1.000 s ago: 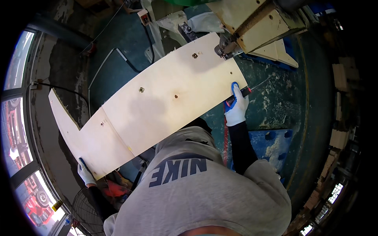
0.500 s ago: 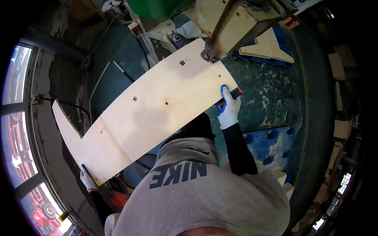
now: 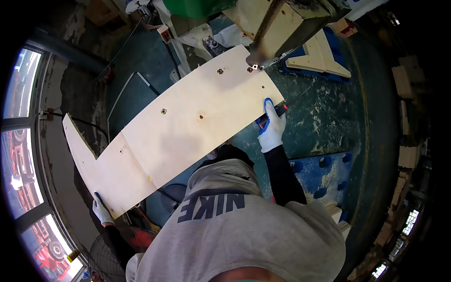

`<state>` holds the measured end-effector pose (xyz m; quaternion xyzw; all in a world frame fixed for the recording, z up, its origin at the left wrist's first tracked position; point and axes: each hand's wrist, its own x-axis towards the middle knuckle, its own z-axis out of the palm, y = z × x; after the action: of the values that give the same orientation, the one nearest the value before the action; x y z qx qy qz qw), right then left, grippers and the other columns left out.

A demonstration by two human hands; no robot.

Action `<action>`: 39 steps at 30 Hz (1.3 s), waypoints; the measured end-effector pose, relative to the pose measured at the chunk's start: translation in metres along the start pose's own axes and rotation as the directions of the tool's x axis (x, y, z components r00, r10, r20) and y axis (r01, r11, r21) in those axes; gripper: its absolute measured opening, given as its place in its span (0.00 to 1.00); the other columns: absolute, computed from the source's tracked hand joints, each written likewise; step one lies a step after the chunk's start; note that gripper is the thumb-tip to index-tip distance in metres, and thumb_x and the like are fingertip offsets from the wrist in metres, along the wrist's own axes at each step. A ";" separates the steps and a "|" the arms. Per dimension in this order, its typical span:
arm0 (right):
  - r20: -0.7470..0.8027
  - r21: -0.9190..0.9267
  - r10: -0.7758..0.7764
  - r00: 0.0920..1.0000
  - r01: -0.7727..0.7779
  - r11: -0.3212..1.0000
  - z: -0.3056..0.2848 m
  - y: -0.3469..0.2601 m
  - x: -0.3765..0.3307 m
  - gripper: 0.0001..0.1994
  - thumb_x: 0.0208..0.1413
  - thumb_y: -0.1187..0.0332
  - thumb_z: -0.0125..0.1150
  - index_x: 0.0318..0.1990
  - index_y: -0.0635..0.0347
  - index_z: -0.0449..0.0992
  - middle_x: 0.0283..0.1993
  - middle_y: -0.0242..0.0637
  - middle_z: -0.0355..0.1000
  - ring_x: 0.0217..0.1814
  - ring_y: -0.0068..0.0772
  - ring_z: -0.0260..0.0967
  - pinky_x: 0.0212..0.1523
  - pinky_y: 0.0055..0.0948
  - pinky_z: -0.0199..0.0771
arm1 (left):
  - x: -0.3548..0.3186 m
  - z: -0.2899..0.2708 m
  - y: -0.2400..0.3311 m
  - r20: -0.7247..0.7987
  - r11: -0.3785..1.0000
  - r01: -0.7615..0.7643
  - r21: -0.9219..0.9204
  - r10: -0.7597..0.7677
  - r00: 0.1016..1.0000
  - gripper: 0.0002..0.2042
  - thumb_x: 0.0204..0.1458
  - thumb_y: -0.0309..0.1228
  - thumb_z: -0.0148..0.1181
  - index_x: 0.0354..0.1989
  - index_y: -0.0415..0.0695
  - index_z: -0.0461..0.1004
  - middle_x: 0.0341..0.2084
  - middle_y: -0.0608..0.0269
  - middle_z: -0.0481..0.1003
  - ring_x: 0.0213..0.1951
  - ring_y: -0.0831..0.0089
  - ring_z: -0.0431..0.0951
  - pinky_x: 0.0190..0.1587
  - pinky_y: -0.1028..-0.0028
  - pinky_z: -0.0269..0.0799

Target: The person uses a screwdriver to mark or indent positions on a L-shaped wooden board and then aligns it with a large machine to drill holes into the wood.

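Note:
A large curved plywood panel (image 3: 183, 127) slants across the view, with several metal-ringed holes and a notch at its left end. At its lower left corner, my left hand (image 3: 102, 210), in a white and blue glove, grips the edge with the thumb on top. My right hand (image 3: 273, 127), gloved alike, pinches the right edge with its thumb on the face. The same hand holds a thin-shafted, screwdriver-like tool (image 3: 281, 110) with a black and red handle. The panel's far right corner lies under a machine head (image 3: 256, 58), where a shiny star-shaped metal piece (image 3: 255, 67) shows.
The machine's body (image 3: 305, 23) stands at the top, beside a green rounded part (image 3: 188, 7). More cut wooden pieces (image 3: 319, 56) rest on a blue pallet at the upper right. Another blue pallet (image 3: 324, 176) lies right of me. A wire fan guard (image 3: 101, 256) is at lower left.
The panel has shifted slightly at the machine end, and a metal-ringed hole now shows beside the head, with a shiny metal piece by it. Both hands keep their holds.

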<state>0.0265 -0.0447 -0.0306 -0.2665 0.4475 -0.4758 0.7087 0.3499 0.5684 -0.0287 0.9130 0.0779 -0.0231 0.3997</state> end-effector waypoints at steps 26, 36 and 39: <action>0.120 0.157 0.074 0.990 -0.093 0.983 -0.013 0.022 0.021 0.15 0.63 0.71 0.62 0.56 0.59 0.72 0.50 0.34 0.75 0.50 0.30 0.75 0.50 0.34 0.77 | -0.080 -0.020 0.012 -0.233 0.984 -0.144 -0.108 0.115 0.966 0.21 0.67 0.45 0.54 0.25 0.42 0.68 0.20 0.78 0.59 0.25 0.84 0.57 0.28 0.77 0.53; 0.033 -0.092 0.008 0.999 -0.005 0.996 0.001 -0.003 0.000 0.12 0.61 0.74 0.64 0.51 0.62 0.73 0.45 0.31 0.75 0.41 0.20 0.74 0.42 0.23 0.75 | -0.063 -0.027 -0.004 -0.109 0.999 0.015 0.039 -0.011 0.994 0.23 0.66 0.46 0.55 0.21 0.45 0.65 0.17 0.78 0.57 0.22 0.83 0.54 0.25 0.75 0.48; 0.014 -0.070 0.010 1.000 -0.009 0.998 -0.015 0.023 0.010 0.12 0.62 0.74 0.63 0.52 0.61 0.73 0.44 0.31 0.74 0.42 0.21 0.74 0.42 0.26 0.76 | -0.072 -0.013 0.029 -0.298 0.979 -0.153 -0.133 0.107 0.949 0.22 0.66 0.45 0.55 0.22 0.44 0.66 0.19 0.78 0.58 0.22 0.83 0.54 0.25 0.76 0.48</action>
<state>0.0249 -0.0436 -0.0600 -0.2924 0.4599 -0.4548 0.7043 0.2834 0.5497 0.0094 0.8760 0.0765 0.1430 0.4542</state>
